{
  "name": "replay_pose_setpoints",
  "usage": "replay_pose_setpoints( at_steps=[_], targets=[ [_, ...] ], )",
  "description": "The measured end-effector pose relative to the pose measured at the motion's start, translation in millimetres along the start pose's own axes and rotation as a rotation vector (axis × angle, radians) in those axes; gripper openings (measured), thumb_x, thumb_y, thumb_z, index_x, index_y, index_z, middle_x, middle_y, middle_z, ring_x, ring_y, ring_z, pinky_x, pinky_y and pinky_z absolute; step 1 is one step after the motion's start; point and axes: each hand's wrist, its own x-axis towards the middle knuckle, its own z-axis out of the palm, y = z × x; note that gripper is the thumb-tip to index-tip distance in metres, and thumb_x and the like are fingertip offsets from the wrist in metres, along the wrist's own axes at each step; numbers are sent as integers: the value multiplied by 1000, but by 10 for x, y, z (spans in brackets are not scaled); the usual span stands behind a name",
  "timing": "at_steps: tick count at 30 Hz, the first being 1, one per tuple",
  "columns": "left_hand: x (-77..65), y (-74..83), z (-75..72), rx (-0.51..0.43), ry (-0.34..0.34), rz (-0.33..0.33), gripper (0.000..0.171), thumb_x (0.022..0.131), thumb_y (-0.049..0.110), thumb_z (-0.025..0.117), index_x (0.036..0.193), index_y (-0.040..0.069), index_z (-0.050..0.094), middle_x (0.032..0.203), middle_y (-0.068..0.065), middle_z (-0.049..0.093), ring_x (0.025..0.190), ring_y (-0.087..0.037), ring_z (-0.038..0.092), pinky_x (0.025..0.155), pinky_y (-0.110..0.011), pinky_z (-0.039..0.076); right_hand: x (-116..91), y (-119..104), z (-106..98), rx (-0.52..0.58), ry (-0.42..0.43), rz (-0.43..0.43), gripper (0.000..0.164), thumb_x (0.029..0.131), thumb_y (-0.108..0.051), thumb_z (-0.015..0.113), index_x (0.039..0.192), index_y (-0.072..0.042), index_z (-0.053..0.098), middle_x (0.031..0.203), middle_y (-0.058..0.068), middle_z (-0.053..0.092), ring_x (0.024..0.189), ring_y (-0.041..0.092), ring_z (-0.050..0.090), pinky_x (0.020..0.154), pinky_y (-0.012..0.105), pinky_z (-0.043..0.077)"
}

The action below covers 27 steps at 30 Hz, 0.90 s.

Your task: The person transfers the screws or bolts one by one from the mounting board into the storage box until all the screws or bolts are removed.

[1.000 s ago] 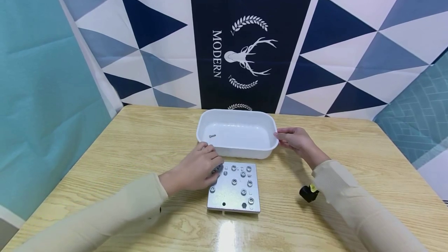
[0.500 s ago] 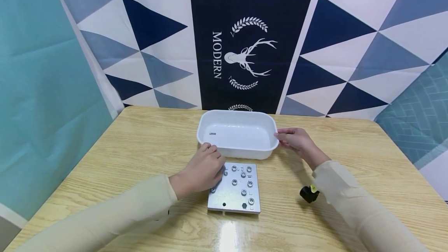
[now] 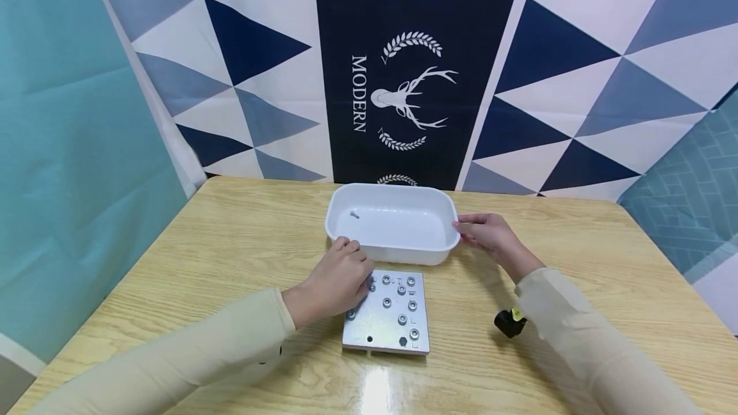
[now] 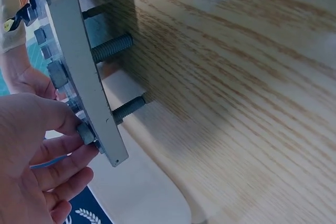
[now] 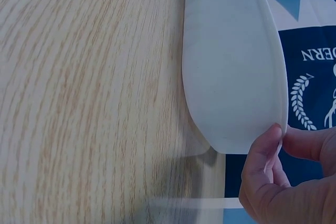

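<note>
A metal plate (image 3: 385, 325) with several bolts in it stands on the table, raised on bolt shanks (image 4: 113, 48) that stick out below it. My left hand (image 3: 337, 277) is over its far left corner. In the left wrist view its thumb and forefinger pinch a bolt head (image 4: 85, 132) at the plate's end. Behind the plate is a white plastic tub (image 3: 398, 253); my right hand (image 3: 490, 235) pinches its right rim between thumb and fingers. One small loose screw (image 3: 354, 214) lies inside the tub, on the left.
A small black and yellow object (image 3: 510, 323) lies on the wooden table (image 3: 242, 229) beside the right sleeve. A patterned cloth (image 3: 271, 56) hangs right behind the table's far edge.
My left hand has shifted slightly right, its wrist turning, and stays at the plate's corner. The loose screw in the tub has rolled a little and points another way. My right hand keeps its place.
</note>
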Motion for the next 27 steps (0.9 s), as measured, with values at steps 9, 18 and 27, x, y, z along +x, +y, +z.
replay_pose_setpoints(
  at_steps=[9, 18, 27],
  targets=[
    [24, -15, -25, -38, -16, -15, 6, 80, 22, 70, 79, 17, 66, 75, 5, 65, 77, -14, 50, 85, -31, 38, 0, 3, -11, -10, -14, -2, 54, 95, -19, 58, 141, 3, 40, 137, 18, 46, 82, 3, 57, 92, 24, 52],
    [32, -35, -73, -76, -1, -9, 5, 79, 21, 69, 80, 17, 66, 76, 6, 64, 79, -13, 49, 87, -31, 38, -12, -4, -23, 2, -15, 0, 55, 94, -19, 59, 141, 4, 40, 134, 17, 48, 82, 3, 58, 90, 23, 53],
    [29, -98, -84, -100, 102, 33, 5, 76, 18, 65, 81, 17, 62, 76, 5, 63, 80, -14, 51, 89, -33, 38, -5, -2, -10, 10, -3, -1, 54, 94, -19, 60, 140, 3, 42, 126, 13, 52, 79, 2, 58, 89, 23, 53]
  ],
)
